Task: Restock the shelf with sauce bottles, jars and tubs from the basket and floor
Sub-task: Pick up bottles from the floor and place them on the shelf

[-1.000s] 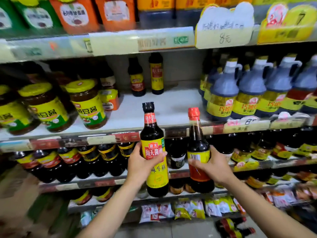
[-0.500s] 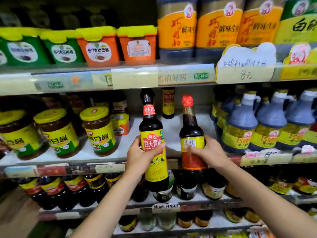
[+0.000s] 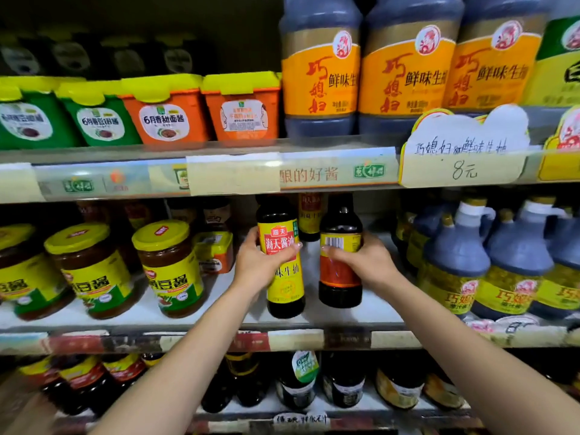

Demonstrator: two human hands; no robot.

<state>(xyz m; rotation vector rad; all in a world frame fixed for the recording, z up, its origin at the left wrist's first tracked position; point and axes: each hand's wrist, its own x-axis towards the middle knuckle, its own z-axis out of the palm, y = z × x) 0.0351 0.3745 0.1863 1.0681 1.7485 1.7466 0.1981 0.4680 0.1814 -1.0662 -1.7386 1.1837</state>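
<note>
My left hand grips a dark soy sauce bottle with a yellow label. My right hand grips a second dark bottle with a red and yellow label, barcode facing me. Both bottles are upright, side by side, over the white middle shelf, inside the gap between the jars and the jugs. Their caps are hidden behind the price strip of the shelf above. I cannot tell whether their bases touch the shelf. Another dark bottle stands at the back of the gap.
Yellow-lidded bean paste jars fill the middle shelf's left, blue-grey handled jugs its right. Above stand green and orange tubs and big orange-labelled bottles. A handwritten price card hangs there. Dark bottles line the lower shelf.
Both hands have carried their bottles upward and forward into the middle shelf's gap. The view has tilted up and moved closer, so the top shelf now shows and the bottle caps are hidden.
</note>
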